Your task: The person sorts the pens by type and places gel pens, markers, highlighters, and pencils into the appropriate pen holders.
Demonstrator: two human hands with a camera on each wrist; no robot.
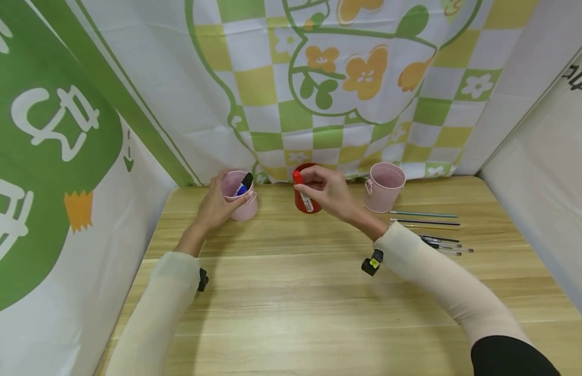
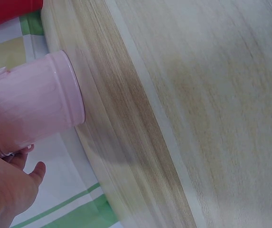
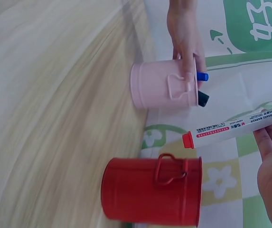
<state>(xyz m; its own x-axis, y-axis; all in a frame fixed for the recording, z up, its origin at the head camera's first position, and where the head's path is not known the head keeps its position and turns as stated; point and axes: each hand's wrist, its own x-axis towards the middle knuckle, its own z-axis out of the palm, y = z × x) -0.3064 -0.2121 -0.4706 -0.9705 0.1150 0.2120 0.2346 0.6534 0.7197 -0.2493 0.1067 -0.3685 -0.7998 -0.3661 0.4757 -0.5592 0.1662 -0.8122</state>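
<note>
My left hand grips the rim of a pink metal bucket standing at the back left, thumb at the front of the rim. Inside that bucket are a blue-capped marker and a black-capped marker, their ends poking above the rim. Between thumb and fingers, my right hand pinches a white whiteboard marker with red ends. It slants in front of the red bucket in the head view; in the right wrist view its lower end is outside, beyond the bucket's mouth.
Another pink bucket stands at the back right. In front of it lie several thin brushes and several pens, partly hidden by the right sleeve. A patterned cloth hangs behind the wooden table.
</note>
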